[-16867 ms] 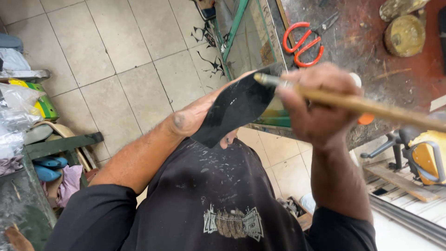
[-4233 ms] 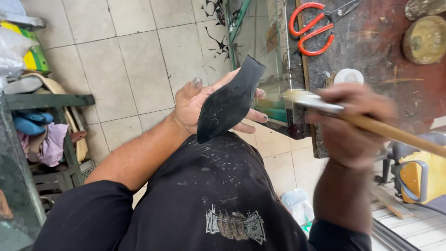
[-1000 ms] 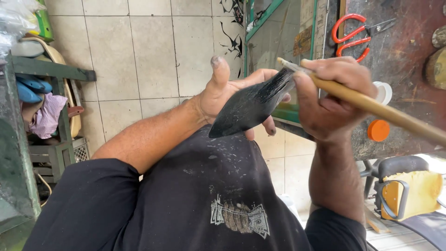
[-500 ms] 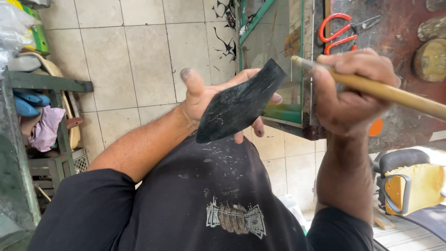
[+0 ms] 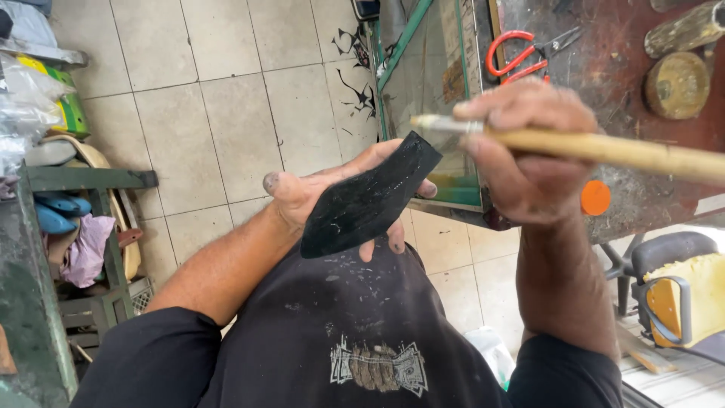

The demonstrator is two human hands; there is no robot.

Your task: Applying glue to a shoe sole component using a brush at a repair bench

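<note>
brush handle point(image 5: 642, 153) cut off at right edge, left palm hidden behind black sole piece point(image 5: 366, 200)

I wear a black short-sleeved shirt point(image 5: 340, 325), flecked with pale dust, a grey-and-tan printed emblem point(image 5: 375, 366) low on its front. Both forearms bare; left hand point(image 5: 317, 193) thumbnail grimy, right hand point(image 5: 529, 162) knuckles smudged.

Black sole piece point(image 5: 368, 198), flat, glossy, tilted, held in left grip point(image 5: 332, 198); wooden-handled brush point(image 5: 589, 147) in right grip point(image 5: 529, 162), bristle end just above sole piece.
</note>
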